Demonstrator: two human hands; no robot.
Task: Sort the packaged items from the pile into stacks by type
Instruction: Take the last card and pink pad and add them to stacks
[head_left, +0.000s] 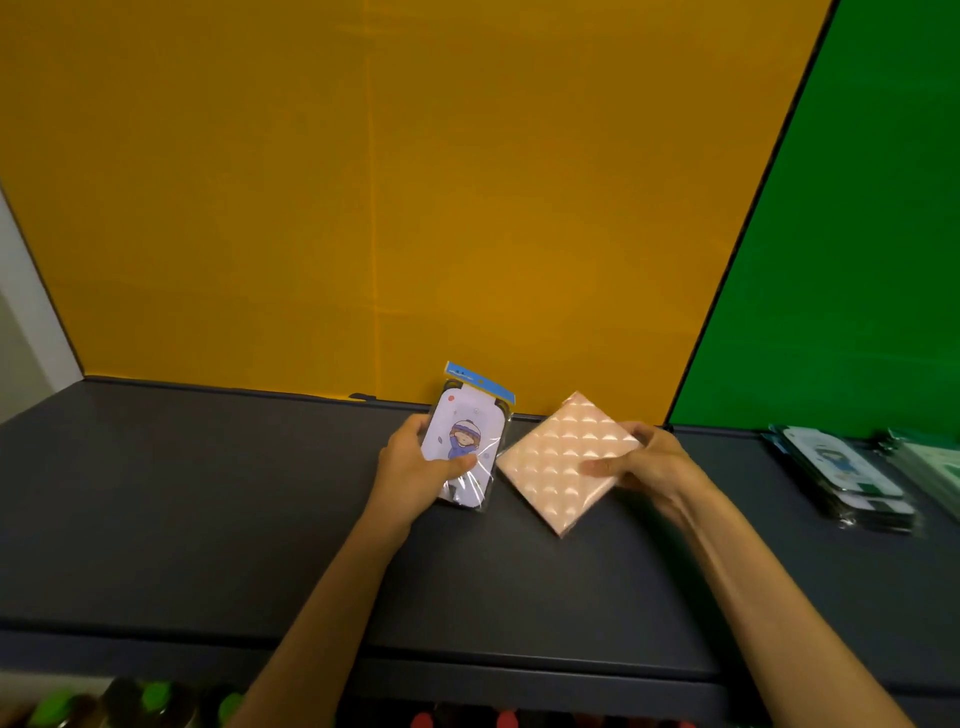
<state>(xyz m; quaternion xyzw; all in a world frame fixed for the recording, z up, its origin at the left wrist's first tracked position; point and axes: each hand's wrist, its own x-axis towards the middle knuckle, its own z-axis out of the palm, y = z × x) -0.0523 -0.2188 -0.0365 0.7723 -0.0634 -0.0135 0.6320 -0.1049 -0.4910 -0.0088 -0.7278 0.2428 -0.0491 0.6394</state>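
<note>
My left hand (413, 470) grips a clear-wrapped packet with a cartoon figure card and a blue header (470, 434), held upright above the dark table (208, 493). Right beside it, my right hand (647, 462) holds a square pink packet with a raised bubble pattern (561, 460), turned like a diamond, thumb across its face. The two packets almost touch at their edges. At the far right of the table lies a stack of similar cartoon-card packets (841, 478), and next to it, at the frame edge, a pile of greenish packets (930, 467).
An orange panel (363, 208) rises behind the table and a green panel (841, 234) stands at the right. Below the table's front edge sit several bottles with green caps (156, 696) and red caps (467, 719).
</note>
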